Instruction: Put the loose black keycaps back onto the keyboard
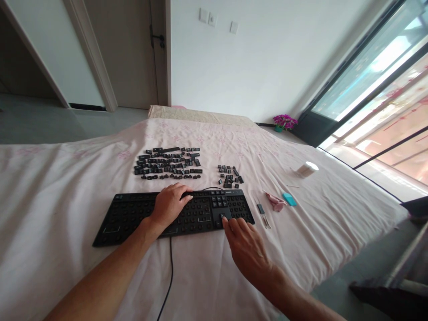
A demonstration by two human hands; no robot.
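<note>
Forearms [129, 254] reach the keyboard [192, 219] on a pink sheet [200, 281]; left hand [171, 200] lies open over its far edge, seemingly steadying it; right hand [246, 243] sits curled at an arrow key [221, 216], grip unclear; loose keycaps [160, 165] lie beyond, apparently grouped by section

The location was a home interior, apparently a bedroom. Indicators: a broad floral sheet [200, 276] was draped as on a bed; a lever-handled door [120, 49] stood far left; switch plates [203, 15] were wall-mounted; purple flowers [285, 121] and large glazing [377, 73] occupied the far right.
</note>
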